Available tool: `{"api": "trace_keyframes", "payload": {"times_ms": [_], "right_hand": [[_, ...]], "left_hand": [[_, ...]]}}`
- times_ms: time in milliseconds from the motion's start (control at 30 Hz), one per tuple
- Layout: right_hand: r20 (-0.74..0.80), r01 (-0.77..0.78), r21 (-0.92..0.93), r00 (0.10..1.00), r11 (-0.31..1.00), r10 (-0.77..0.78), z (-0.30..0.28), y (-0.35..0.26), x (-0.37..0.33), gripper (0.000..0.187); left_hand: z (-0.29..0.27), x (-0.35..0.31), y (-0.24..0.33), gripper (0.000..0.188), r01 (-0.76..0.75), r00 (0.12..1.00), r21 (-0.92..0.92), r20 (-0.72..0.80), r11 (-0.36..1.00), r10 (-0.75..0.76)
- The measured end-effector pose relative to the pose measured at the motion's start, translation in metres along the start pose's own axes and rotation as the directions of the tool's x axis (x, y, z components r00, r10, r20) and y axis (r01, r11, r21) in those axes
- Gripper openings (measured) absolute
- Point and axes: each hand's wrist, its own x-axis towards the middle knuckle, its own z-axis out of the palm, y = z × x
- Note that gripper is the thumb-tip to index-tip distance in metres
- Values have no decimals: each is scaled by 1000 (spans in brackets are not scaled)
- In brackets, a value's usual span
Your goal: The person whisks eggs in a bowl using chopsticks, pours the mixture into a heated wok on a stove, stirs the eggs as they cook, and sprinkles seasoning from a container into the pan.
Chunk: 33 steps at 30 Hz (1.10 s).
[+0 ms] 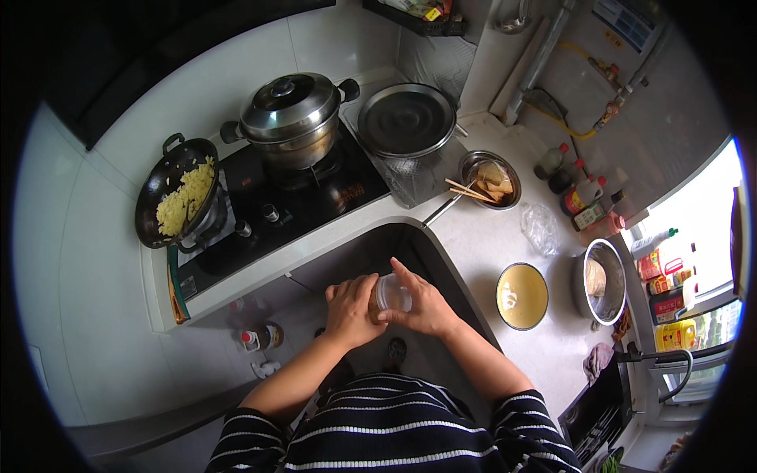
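Between my two hands, in front of my body, is a small clear round container [393, 293]. My left hand [352, 309] wraps around its left side. From the right, my right hand [426, 301] closes on it, thumb below and fingers above. What the container holds, if anything, I cannot make out. Nearest on the right is a yellow bowl [522, 296] with a little white stuff inside, standing on the white counter [473, 260].
On the black stove [303, 217] stand a wok [150, 193] of yellow crumbly food and a lidded steel pot [288, 122]. A dark round pan [406, 118], a steel pan with chopsticks [511, 169], a steel bowl of dough [620, 272] and several bottles [579, 197] line the counter.
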Motion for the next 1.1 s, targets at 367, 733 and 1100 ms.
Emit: {"api": "trace_keyframes", "payload": {"times_ms": [367,733,1100], "right_hand": [[52,351,36,935,936,-352,-7,-6,-18,110],[-76,-42,-9,996,999,41,-6,-2,-4,107],[-523,-291,111,796,950,305,15,83,-19,20]], "left_hand": [[-26,14,-24,97,152,852,-498,504,854,143],[11,14,23,76,62,998,-112,-23,992,-65],[59,49,-25,100,207,943,-411,-158,888,-293]]}}
